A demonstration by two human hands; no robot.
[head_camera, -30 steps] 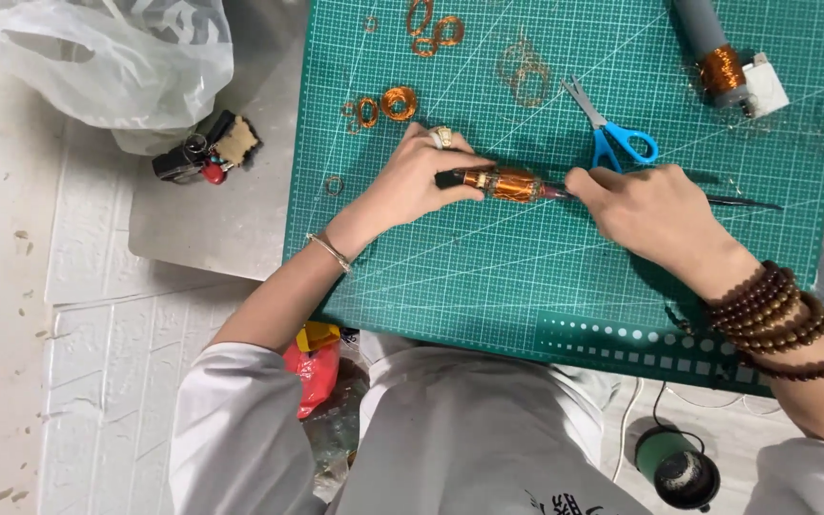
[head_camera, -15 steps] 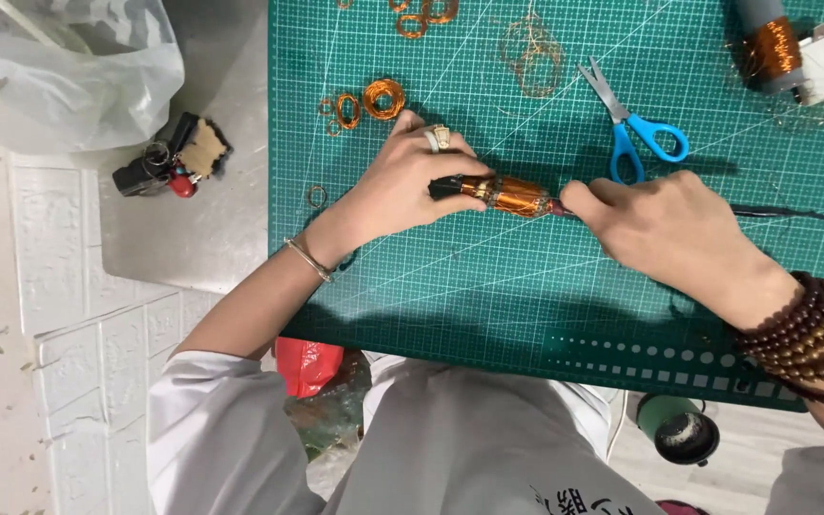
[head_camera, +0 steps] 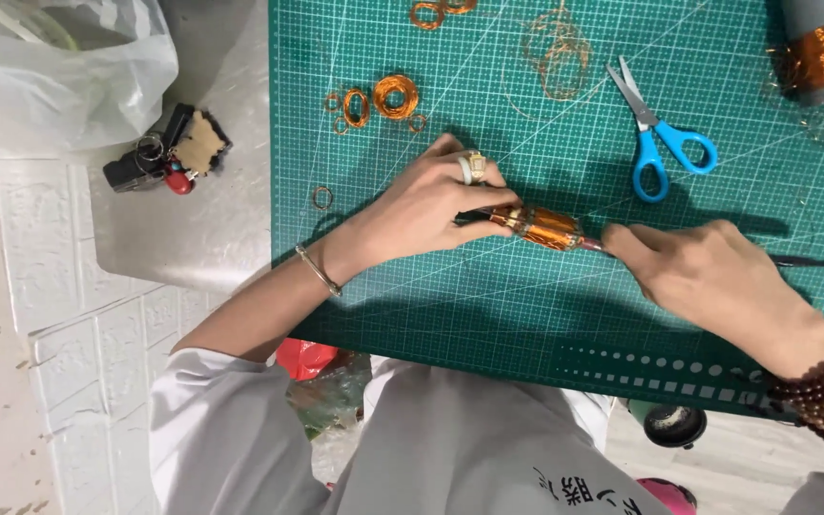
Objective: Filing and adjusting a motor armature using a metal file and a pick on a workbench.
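A small rotor wound with copper wire (head_camera: 544,227) lies on the green cutting mat (head_camera: 488,315). My left hand (head_camera: 422,208), with a ring on one finger, grips the rotor's left end. My right hand (head_camera: 708,277) pinches the shaft at its right end and holds a thin dark tool (head_camera: 808,262) that sticks out to the right. A beaded bracelet wraps my right wrist.
Blue-handled scissors (head_camera: 660,138) lie above my right hand. Copper wire coils (head_camera: 383,97) and loose wire loops (head_camera: 557,43) are scattered at the mat's top. A larger copper-wound part (head_camera: 813,52) sits top right. A key bunch (head_camera: 169,153) and plastic bag (head_camera: 59,67) lie left.
The view has shifted, so the mat and hands appear further right and lower. Both hands keep their hold on the rotor.
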